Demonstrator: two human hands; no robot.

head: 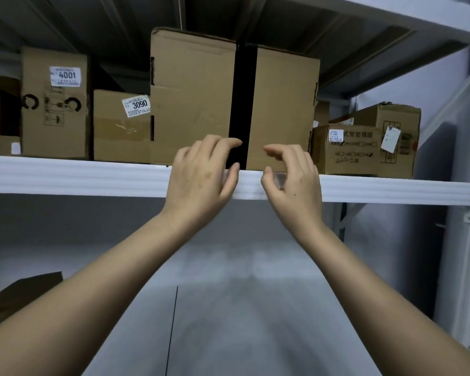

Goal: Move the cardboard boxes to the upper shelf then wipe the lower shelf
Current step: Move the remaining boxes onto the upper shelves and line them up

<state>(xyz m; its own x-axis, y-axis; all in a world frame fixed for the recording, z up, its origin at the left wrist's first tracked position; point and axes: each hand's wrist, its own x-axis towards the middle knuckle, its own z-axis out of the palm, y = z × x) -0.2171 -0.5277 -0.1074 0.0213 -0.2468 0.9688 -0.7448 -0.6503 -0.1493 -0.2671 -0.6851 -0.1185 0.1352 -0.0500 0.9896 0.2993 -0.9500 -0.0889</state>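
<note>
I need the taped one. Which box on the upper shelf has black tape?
The big middle box, directly behind both hands; a black strip runs down its front.

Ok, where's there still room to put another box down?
The upper shelf is crowded: boxes stand side by side from the 4001 box past the big taped box to the printed box. The lower shelf is bare across the middle and right; only a brown box sits far left.
</note>
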